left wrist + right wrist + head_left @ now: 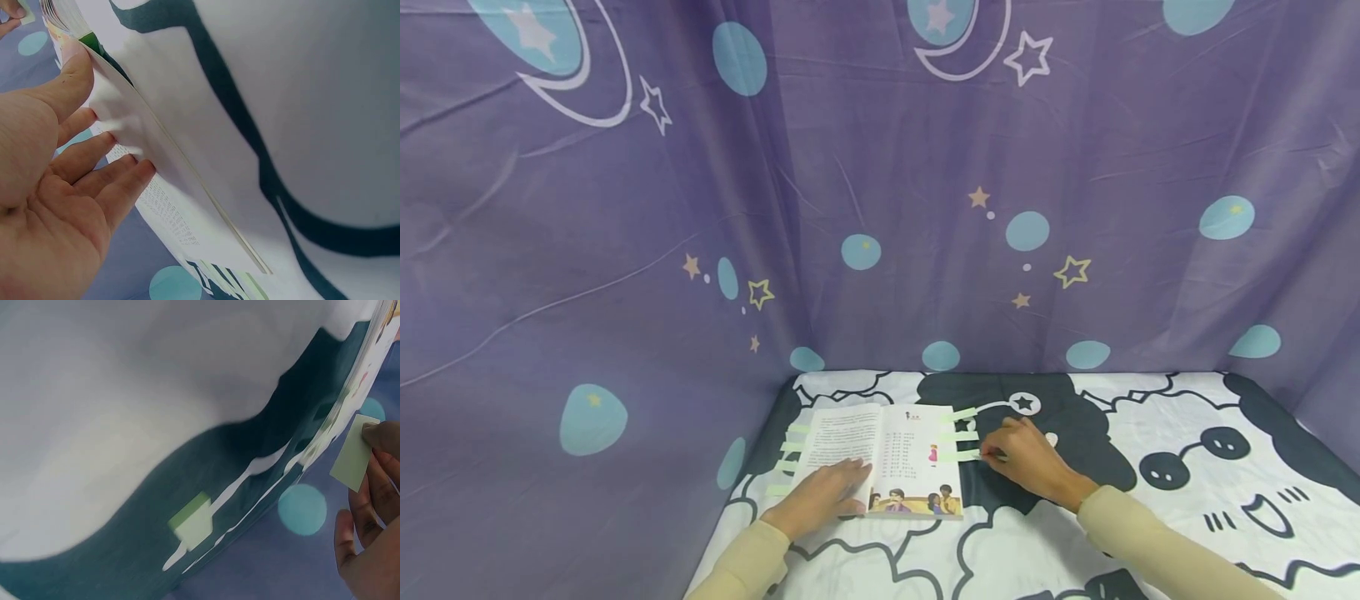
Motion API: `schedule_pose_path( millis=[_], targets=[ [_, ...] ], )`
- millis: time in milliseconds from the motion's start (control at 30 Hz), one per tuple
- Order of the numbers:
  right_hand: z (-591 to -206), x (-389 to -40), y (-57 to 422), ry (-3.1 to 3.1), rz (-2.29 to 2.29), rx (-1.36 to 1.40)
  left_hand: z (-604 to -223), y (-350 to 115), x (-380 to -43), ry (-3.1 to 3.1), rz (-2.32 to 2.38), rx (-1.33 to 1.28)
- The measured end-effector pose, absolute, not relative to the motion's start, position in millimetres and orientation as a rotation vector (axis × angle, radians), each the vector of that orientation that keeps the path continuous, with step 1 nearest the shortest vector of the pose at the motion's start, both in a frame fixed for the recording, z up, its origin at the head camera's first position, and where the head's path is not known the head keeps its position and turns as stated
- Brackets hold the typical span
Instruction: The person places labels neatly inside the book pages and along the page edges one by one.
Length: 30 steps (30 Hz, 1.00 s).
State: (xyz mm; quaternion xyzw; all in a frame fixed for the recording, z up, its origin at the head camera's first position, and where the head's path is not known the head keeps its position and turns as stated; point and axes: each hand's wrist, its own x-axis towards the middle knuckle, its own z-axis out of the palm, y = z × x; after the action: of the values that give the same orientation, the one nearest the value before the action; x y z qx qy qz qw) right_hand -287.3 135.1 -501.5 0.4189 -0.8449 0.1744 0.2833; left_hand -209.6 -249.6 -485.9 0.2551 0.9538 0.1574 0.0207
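Note:
An open book [912, 462] lies on the patterned cloth, printed text on its left page and a list with cartoon figures on the right. My left hand [827, 493] rests on the left page, fingers spread and fairly straight. In the left wrist view the thumb of that left hand [65, 162] lies at the book's lower edge. Just off the right page, my right hand [1026, 458] pinches a pale green sticky note [355, 453] between thumb and fingers. Pale green sticky tabs [966, 413] stick out from the right edge, with several more tabs [792, 447] along the left.
A small pale green pad of sticky notes [192, 522] lies on the cloth in the right wrist view. The black and white cartoon cloth [1195, 517] covers the surface. A purple curtain [925, 167] with stars and moons hangs behind and at the sides.

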Motion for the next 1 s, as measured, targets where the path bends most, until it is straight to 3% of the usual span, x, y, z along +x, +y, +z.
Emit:
schedule_pose_path(
  millis=[1000],
  targets=[
    [-513.2, -264.6, 85.8, -2.232, 0.392, 1.321, -489.5, -248.7, -212.7, 2.983, 0.431, 0.76]
  ],
)
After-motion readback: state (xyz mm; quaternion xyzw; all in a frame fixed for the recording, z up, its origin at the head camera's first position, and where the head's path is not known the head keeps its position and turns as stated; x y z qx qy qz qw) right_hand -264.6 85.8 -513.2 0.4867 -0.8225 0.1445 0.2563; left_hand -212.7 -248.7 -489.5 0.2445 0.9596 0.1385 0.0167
